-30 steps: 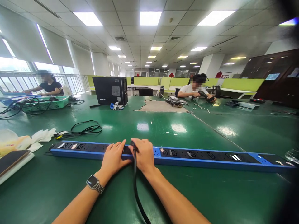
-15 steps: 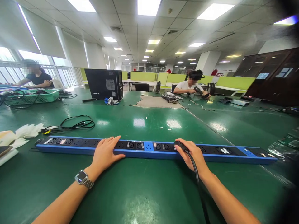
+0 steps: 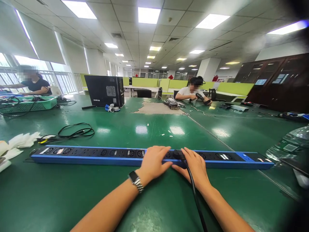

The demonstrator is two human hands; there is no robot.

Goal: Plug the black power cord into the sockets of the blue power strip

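A long blue power strip (image 3: 96,159) with black sockets lies across the green table in front of me. My left hand (image 3: 154,162) straddles its middle, fingers over the top and thumb at the near side. A black plug (image 3: 178,154) sits on the strip between my hands, seemingly in a socket. My right hand (image 3: 194,166) grips the strip just right of the plug, thumb low on the near side. From the plug a black power cord (image 3: 193,185) runs down past my right thumb toward me. Sockets under both hands are hidden.
Behind the strip at left lies a coiled black cable (image 3: 77,130), near white wrapping (image 3: 24,140). A clear plastic bottle (image 3: 289,145) lies at right. Farther back are a green basket (image 3: 45,103), a black computer case (image 3: 103,91), gloves (image 3: 112,108) and two people at work.
My left hand has slid right along the power strip, close to my right hand. My right hand has shifted from holding the plug to beside it. The view has turned slightly right.
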